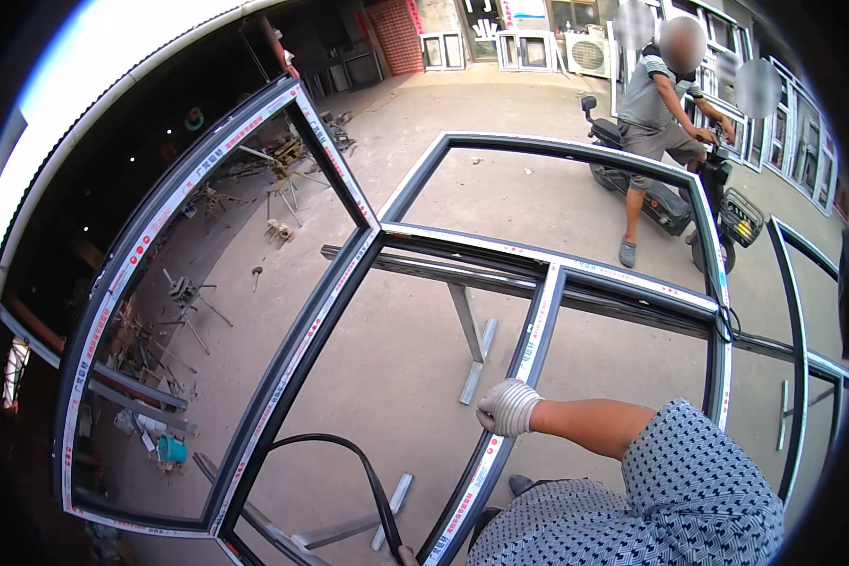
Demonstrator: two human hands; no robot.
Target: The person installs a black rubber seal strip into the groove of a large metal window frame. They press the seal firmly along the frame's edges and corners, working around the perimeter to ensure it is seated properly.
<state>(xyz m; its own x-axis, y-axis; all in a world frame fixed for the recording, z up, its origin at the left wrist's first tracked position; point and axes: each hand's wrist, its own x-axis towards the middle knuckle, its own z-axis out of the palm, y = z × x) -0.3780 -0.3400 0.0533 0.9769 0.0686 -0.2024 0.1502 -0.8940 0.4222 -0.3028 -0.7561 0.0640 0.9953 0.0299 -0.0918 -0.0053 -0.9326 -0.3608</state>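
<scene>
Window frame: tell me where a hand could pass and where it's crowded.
Likely passable: right of the mullion under the gloved right hand, between crossbar and forearm; also above the crossbar's left half. Crowded: left of the mullion, with a curved black strip and metal supports.

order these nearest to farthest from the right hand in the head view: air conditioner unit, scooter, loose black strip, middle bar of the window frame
From the right hand:
1. Middle bar: touching, under the hand
2. Loose black strip: to the left
3. Scooter: ahead, to the right
4. Air conditioner unit: far back, by the wall
</scene>
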